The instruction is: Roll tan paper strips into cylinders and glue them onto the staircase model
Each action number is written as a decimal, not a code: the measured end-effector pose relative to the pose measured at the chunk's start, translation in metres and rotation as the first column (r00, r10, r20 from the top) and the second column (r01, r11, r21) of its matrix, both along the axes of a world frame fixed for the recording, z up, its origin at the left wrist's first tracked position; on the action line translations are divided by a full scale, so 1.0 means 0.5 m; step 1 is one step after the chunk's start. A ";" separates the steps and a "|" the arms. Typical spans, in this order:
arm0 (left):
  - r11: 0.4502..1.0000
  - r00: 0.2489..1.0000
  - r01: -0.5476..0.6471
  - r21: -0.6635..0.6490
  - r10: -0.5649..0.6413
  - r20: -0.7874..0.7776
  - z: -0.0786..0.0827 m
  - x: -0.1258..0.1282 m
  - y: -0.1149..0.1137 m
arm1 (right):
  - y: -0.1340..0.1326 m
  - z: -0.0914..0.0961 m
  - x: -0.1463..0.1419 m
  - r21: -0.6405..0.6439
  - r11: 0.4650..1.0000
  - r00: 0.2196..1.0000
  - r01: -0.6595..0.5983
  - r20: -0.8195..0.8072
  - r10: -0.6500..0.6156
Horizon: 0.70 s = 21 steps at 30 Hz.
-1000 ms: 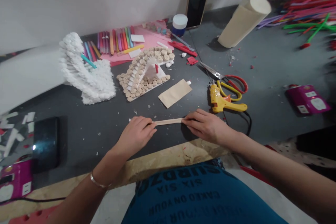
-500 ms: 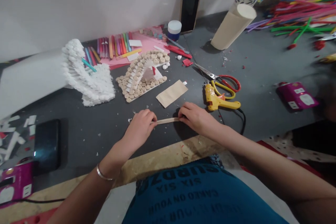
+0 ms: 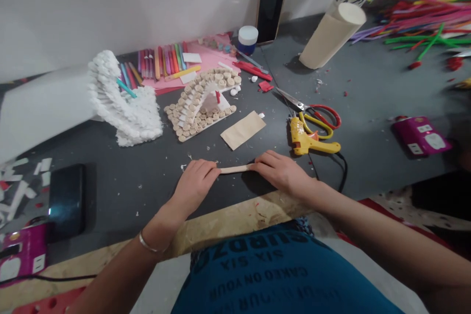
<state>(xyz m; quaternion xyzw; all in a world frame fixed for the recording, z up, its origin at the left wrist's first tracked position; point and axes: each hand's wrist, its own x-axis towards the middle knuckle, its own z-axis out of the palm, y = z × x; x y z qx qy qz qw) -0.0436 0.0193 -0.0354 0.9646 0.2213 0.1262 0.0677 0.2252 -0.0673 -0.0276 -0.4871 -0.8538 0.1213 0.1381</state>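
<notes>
A narrow beige paper strip (image 3: 234, 169) spans the gap between my hands, just above the dark tabletop near its front edge. My left hand (image 3: 196, 181) is closed on the strip's left end. Its right end is pinched by the fingers of my right hand (image 3: 277, 169). Beyond them lies a flat beige paper piece (image 3: 243, 130) with a zigzag-cut short edge. Behind that, to the left, stands an arched craft model (image 3: 202, 103) covered in small beige paper rolls. A yellow glue gun (image 3: 311, 142) rests to the right, against red-and-yellow-handled scissors (image 3: 316, 115).
A white fluffy craft piece (image 3: 125, 103) stands at left. Dark phone (image 3: 67, 201) and purple power strip (image 3: 24, 250) lie front left; another purple power strip (image 3: 421, 135) is at right. A beige tube (image 3: 333, 37), upright phone (image 3: 273, 0) and pipe cleaners (image 3: 427, 14) stand or lie at the back.
The fingers of my right hand have straightened somewhat along the strip, and my left fingers lie flatter over its end. The strip stays held between both hands. The view has shifted slightly.
</notes>
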 end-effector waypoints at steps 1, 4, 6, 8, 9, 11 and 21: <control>1.000 1.000 -0.012 -0.026 0.012 -0.002 -0.001 -0.001 -0.001 | -0.002 -0.001 0.000 0.001 1.000 1.000 -0.004 0.002 0.004; 0.995 0.999 -0.044 -0.085 0.045 0.004 -0.003 -0.002 -0.005 | -0.007 -0.009 0.000 0.004 1.000 1.000 0.009 -0.015 -0.009; 0.993 0.998 -0.064 -0.094 0.066 0.017 -0.004 -0.002 -0.009 | -0.010 -0.017 -0.002 0.009 0.999 0.999 0.032 -0.034 -0.031; 0.991 0.995 -0.095 -0.091 0.098 0.032 -0.006 -0.002 -0.014 | -0.012 -0.025 -0.005 0.017 0.998 0.998 0.054 -0.042 -0.053; 0.990 0.993 -0.111 -0.090 0.115 0.037 -0.006 -0.001 -0.016 | -0.013 -0.027 -0.007 0.024 0.997 0.997 0.068 -0.044 -0.067; 0.986 0.989 -0.140 -0.090 0.144 0.039 -0.005 0.001 -0.021 | -0.011 -0.029 -0.013 0.039 0.994 0.994 0.102 -0.042 -0.100; 0.914 0.940 -0.330 -0.234 0.340 0.002 0.013 0.021 -0.030 | 0.004 -0.008 -0.035 -0.053 0.943 0.939 0.329 -0.092 -0.332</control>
